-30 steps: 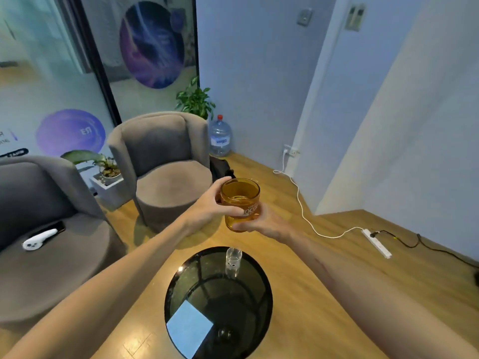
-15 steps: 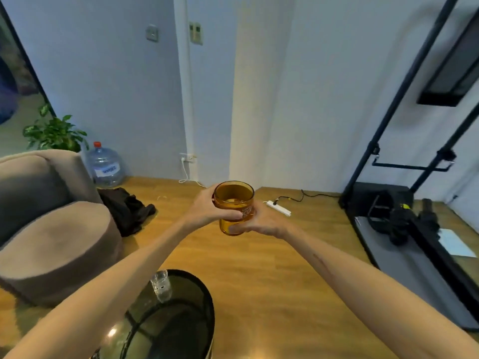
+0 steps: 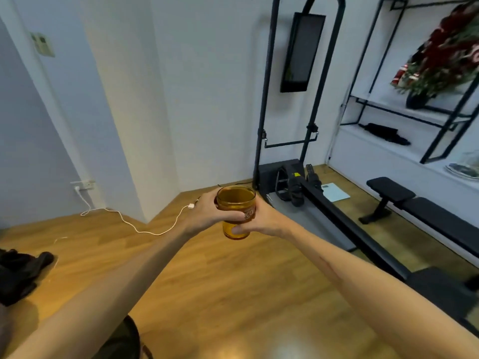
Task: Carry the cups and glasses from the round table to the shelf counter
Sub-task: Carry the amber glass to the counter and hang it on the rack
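An amber glass (image 3: 235,203) with white lettering is held upright in front of me, over the wooden floor. My left hand (image 3: 207,213) wraps its left side and my right hand (image 3: 261,221) grips its right side and lower part. The shelf counter (image 3: 404,149), white with a black metal frame, stands at the far right. Only a dark sliver of the round table (image 3: 129,340) shows at the bottom edge, between my forearms.
On the shelf counter lie a black object (image 3: 386,133), a plate (image 3: 464,169) and a flower arrangement (image 3: 440,60). A black bench (image 3: 420,208) and an exercise machine (image 3: 311,193) stand before it. A white cable (image 3: 134,226) runs across the floor. Dark cloth (image 3: 20,273) lies at left.
The view has swung right: the armchairs, water bottle and small clear glass have left the frame, and the shelf counter and bench have come in. Both hands still hold the amber glass.
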